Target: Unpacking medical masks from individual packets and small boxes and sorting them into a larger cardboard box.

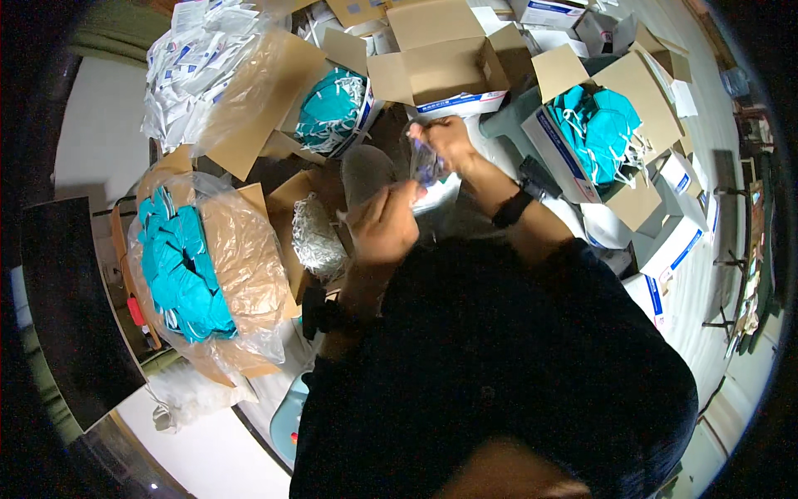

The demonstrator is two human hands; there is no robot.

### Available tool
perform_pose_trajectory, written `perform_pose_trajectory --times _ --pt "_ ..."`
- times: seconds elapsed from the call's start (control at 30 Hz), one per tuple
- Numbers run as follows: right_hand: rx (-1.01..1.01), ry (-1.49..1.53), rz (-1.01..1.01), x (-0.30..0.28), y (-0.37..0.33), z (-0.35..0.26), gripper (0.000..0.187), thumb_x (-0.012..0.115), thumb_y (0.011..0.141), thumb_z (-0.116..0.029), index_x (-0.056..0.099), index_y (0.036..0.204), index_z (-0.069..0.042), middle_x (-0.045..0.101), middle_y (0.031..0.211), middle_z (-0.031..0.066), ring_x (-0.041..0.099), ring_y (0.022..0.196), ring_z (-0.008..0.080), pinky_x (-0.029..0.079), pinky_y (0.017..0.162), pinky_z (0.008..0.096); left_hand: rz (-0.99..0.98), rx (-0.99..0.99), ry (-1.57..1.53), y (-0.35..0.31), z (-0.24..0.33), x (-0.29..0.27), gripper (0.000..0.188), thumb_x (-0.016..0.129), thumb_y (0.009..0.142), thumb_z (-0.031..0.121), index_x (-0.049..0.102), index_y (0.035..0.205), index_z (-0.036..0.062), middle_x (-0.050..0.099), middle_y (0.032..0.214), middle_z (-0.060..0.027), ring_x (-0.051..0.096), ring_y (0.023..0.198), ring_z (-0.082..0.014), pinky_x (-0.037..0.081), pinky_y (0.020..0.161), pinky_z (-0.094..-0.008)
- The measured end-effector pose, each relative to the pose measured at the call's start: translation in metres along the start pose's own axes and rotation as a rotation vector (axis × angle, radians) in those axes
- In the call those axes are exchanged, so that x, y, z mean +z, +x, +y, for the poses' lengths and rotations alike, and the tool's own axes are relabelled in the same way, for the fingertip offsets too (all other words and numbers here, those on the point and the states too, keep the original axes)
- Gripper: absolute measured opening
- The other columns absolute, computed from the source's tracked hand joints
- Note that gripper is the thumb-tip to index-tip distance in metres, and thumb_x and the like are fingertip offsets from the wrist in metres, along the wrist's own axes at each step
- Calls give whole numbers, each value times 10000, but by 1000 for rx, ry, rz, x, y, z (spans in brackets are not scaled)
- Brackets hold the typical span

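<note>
Between my hands is a small crumpled piece of clear plastic [427, 165] with a bluish-purple tint; its exact kind is blurred. My right hand [447, 143] is closed on its upper end. My left hand [386, 221] is closed at its lower end, thumb towards the plastic. Just beyond my hands, an open carton [433, 105] shows its bare inside. To its left, teal face masks [331, 106] with white straps fill another box. A bundle of white straps or cords [317, 236] lies beside my left wrist.
At left, a plastic-lined carton [249, 249] holds teal masks [183, 264]. White packets [199, 66] pile up in a clear bag at far left. To the right stands a box of teal masks [600, 131], with white-and-blue cartons [675, 237] nearer me. A light-blue stool [287, 420] is lower left.
</note>
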State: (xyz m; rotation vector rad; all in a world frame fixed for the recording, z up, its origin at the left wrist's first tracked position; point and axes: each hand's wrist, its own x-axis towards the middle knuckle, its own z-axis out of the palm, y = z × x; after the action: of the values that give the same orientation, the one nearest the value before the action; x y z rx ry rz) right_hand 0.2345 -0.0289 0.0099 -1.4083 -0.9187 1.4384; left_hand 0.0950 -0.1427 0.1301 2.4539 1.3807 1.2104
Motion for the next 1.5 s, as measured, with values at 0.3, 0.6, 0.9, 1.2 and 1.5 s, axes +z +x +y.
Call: perform_pose_trajectory --times 0.3,0.6,0.9,1.2,1.5 --pt "272 347 134 -24 14 -5 118 615 858 -75 630 947 2 644 807 55 580 629 128 477 554 281 -76 -224 -320 -36 36 -24 116 603 820 27 657 922 17 678 819 -128 677 757 -230 535 627 -313" --pt "253 648 -651 -62 -42 -12 914 522 738 -718 385 1359 -62 524 1220 103 532 1053 235 412 946 393 496 -760 -247 -35 -7 -14 158 565 891 59 637 946 -70 658 820 -146 626 727 -188 495 655 -288" --pt "54 134 -631 -42 -83 -23 483 676 823 -187 512 1229 16 585 1172 79 536 1066 136 402 959 307 394 -842 -567 -12 1 -19 149 561 921 96 629 953 -33 655 858 -113 608 772 -143 471 669 -244" --pt "-183 -151 -696 -40 -71 -41 186 690 809 -74 602 962 -15 608 887 -16 535 857 66 418 775 223 -126 -769 -615 5 -14 -45 158 651 864 147 642 859 -10 628 745 -10 546 693 -58 434 627 -219" --pt "-159 -165 -481 -57 -71 -41 117 639 842 -73 604 901 22 657 829 65 614 755 105 481 697 231 447 -587 -188 -11 -40 -58 151 533 930 109 640 910 4 624 806 -63 552 722 -115 440 636 -268"
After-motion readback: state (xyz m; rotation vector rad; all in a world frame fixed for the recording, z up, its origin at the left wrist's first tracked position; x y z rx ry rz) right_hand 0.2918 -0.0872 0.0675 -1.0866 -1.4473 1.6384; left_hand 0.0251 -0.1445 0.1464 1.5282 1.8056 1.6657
